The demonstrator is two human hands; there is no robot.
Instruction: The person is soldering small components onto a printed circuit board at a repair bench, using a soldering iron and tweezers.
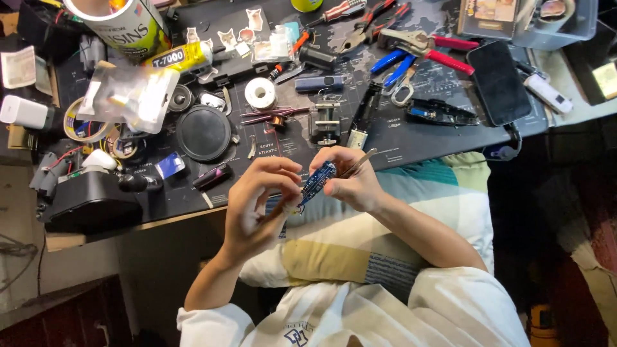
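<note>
Left hand [260, 199], as I see it: fingers pinched on the lower end of one blue board [318, 182]. Right hand [350, 180]: pinching the board's upper end, one pair of tweezers [360, 160] tucked alongside. Board sits just off the counter [411, 138] edge, above one pillow [411, 212]. Counter holds one phone [498, 81], one black disc [204, 132], one solder spool [260, 93]; little bare room.
</note>
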